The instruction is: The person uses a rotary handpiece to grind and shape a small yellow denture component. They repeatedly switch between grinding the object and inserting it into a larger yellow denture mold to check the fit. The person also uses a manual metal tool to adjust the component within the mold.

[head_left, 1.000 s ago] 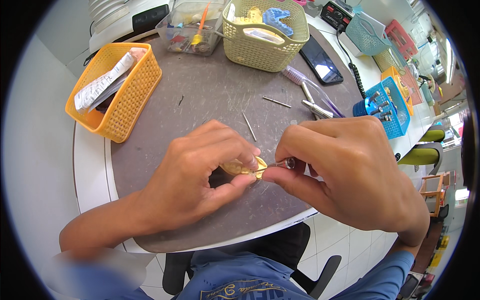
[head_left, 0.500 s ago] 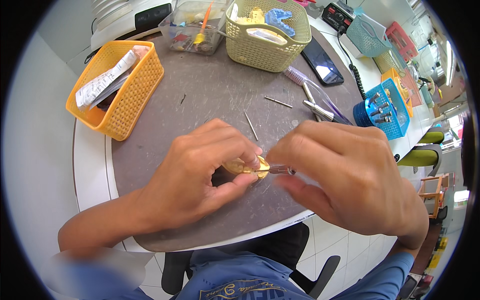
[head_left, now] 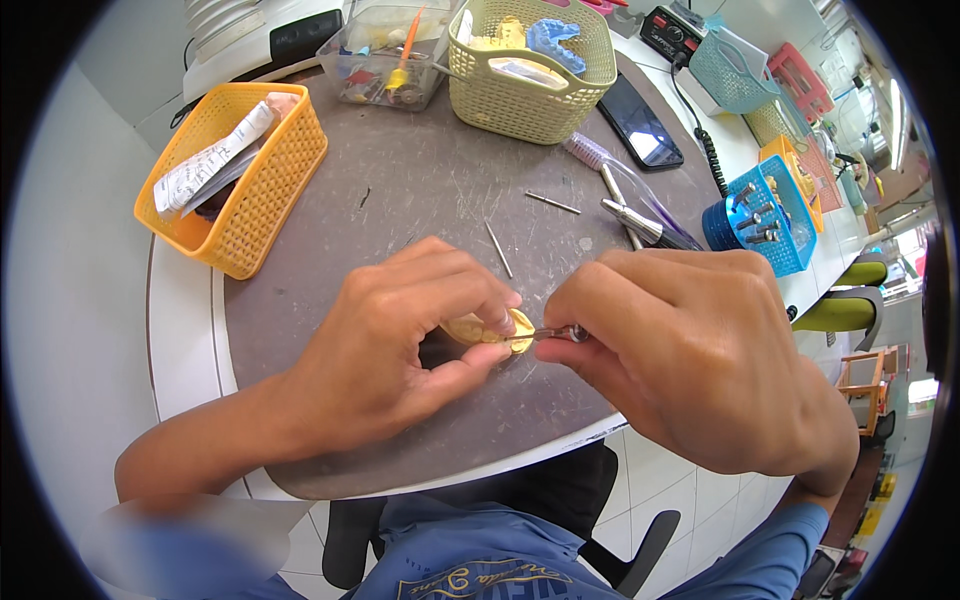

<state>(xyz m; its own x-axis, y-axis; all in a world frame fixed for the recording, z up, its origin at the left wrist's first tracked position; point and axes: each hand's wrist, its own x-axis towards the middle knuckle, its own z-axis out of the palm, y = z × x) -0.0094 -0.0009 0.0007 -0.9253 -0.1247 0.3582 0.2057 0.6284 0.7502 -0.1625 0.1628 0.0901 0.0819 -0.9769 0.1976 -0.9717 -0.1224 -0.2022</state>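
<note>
My left hand (head_left: 405, 330) grips a yellow plaster dental model (head_left: 521, 330) over the near part of the table, thumb and fingers closed around it and covering much of it. Between the thumb and fingertips of my right hand (head_left: 690, 350) is a slim metal hand tool (head_left: 563, 334) with a thin tip. The tip reaches the model beside my left thumb; whether it goes into the plaster I cannot tell. Beyond my hands, two thin metal rods, one nearer (head_left: 498, 249) and one farther (head_left: 553, 202), lie apart on the brown tabletop.
An orange basket (head_left: 290, 180) with papers stands at left. At the back are a clear tray (head_left: 385, 85) of small items and a green basket (head_left: 530, 100) holding dental models. A phone (head_left: 640, 120), a corded handpiece (head_left: 640, 220) and a blue bur holder (head_left: 735, 222) lie to the right.
My right thumb and fingers, spread and blurred before, have closed on the metal tool. My left hand keeps the model in nearly the same place.
</note>
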